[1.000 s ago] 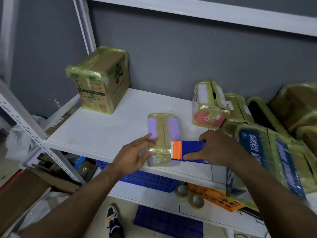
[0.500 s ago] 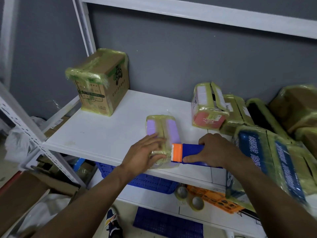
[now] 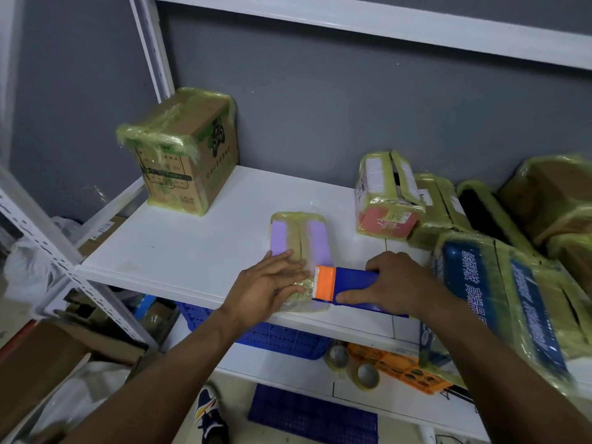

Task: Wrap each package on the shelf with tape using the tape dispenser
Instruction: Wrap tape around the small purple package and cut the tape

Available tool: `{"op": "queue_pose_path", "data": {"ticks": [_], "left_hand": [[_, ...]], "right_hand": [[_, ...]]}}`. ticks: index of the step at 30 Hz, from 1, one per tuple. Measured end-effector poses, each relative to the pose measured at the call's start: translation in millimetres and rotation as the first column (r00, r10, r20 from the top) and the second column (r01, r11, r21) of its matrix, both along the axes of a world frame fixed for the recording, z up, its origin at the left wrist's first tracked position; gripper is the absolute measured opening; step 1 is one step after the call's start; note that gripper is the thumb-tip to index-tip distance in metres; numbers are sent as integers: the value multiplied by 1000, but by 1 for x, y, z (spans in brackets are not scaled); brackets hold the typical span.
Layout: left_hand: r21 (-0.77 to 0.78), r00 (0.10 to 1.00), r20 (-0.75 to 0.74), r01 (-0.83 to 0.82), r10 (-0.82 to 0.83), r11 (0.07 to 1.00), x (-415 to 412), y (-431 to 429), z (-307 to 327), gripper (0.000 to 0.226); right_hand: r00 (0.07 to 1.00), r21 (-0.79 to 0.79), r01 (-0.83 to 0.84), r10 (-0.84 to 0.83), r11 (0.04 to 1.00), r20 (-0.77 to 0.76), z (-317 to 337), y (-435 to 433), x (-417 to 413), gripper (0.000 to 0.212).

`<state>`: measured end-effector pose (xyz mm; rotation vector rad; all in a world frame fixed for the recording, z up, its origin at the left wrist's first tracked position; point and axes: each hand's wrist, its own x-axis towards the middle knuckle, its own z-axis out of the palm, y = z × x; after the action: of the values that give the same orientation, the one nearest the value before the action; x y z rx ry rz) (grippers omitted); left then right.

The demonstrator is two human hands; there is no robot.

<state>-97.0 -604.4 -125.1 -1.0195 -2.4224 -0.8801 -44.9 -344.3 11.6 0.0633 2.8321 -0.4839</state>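
Note:
A flat purple package (image 3: pixel 315 240) banded with yellowish tape lies near the front edge of the white shelf (image 3: pixel 198 248). My left hand (image 3: pixel 270 285) presses flat on its near end, fingers spread. My right hand (image 3: pixel 395 282) grips the blue tape dispenser (image 3: pixel 352 285), whose orange head (image 3: pixel 324 282) touches the package's right side beside my left fingers. A short strip of tape lies under my left fingertips.
A taped cardboard box (image 3: pixel 184 152) stands at the back left. Several taped packages crowd the right, among them a red-ended one (image 3: pixel 386 195) and a large blue one (image 3: pixel 512 299). Below the shelf are a blue crate (image 3: pixel 282 338), tape rolls (image 3: pixel 355 366) and an orange tray (image 3: pixel 403 368).
My left hand slid from the package's left side onto its near end and now presses there. The dispenser head stayed against the package's right side.

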Motion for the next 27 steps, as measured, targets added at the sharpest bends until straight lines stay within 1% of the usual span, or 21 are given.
{"op": "queue_pose_path", "data": {"ticks": [2,5,9,11,14,17,18,20,21,22,25,27], "left_hand": [[4,1000,4,29,-29,1000,-3,-6,0,31],[-40,998,1,58,-58,998,-8,-15,3,32],[-62,999,-30,37,-39,997,-3,-23,7,31],[-86,999,-7,44,-44,995,1,-27,11,32],[-121,996,77,59,-50,991,1,-30,15,33],[-173,998,50,39,-31,984,2,-27,14,35],[-206,998,40,49,-41,977,3,-26,12,39],[-282,998,19,60,-57,958,5,-25,10,73],[-302,999,-4,46,-49,952,6,-24,10,83],[-299,999,-24,33,-42,954,7,-23,10,80],[-242,999,-53,-3,-10,970,8,-18,13,41],[-247,998,-61,-49,35,968,9,-8,15,38]], "right_hand": [[1000,-20,-1,1,1000,2,2,-1,4,63],[1000,-27,-14,14,1000,-8,7,-4,10,61],[1000,-24,-14,14,1000,0,9,-4,15,61],[1000,-25,-12,12,1000,-1,10,-3,16,61],[1000,-14,-17,17,1000,-11,8,-3,14,63],[1000,-5,-10,10,1000,9,1,-3,8,72],[1000,0,-8,8,1000,17,-1,-3,7,75],[1000,11,-3,3,1000,29,-5,-2,5,77],[999,14,-2,2,1000,34,-6,-2,4,78],[999,13,-1,1,1000,36,-7,-2,3,78],[999,13,2,-3,1000,36,-7,-2,3,77],[1000,12,2,-2,1000,30,-7,-3,4,76]]}}
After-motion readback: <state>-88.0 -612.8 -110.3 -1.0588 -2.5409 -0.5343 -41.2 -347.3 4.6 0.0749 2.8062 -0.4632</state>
